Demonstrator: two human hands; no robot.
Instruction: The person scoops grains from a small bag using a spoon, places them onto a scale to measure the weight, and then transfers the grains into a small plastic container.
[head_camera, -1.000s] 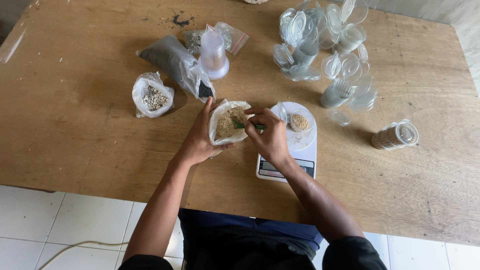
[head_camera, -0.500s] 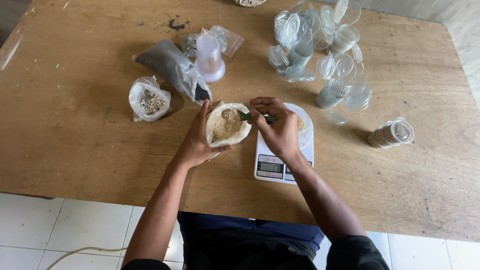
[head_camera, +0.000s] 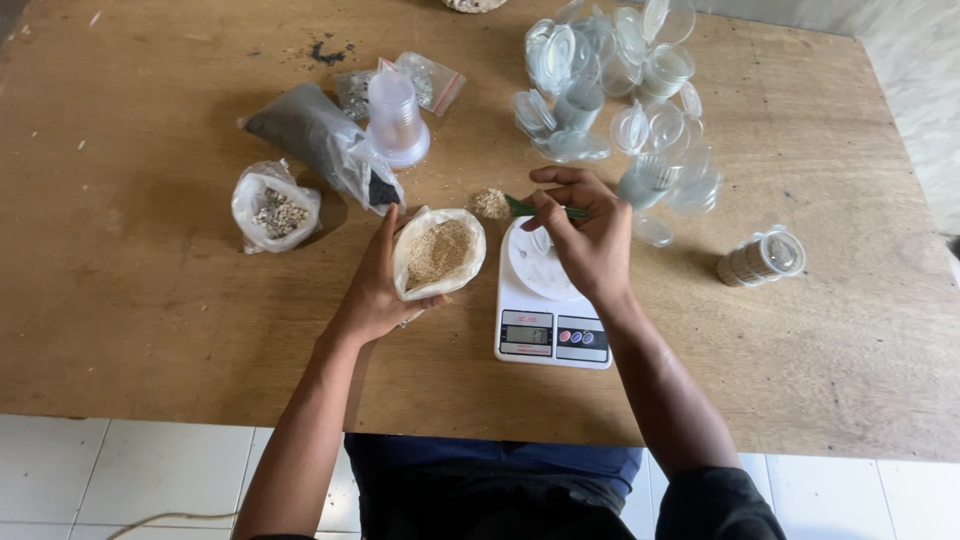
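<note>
My left hand grips an open clear plastic bag of tan grainy powder, held upright on the wooden table. My right hand pinches a green spoon heaped with the same tan powder, lifted just above and right of the bag's mouth. Under the right hand sits a white digital kitchen scale with a small clear round cup on its platform.
A dark-filled bag and a small bag of pale chunks lie at the left. A clear cup stack stands behind. Several clear cups and lids crowd the back right. A filled lidded cup lies on its side at right.
My right hand has lifted the green spoon out of the bag with a heap of tan powder. The left hand keeps holding the bag.
</note>
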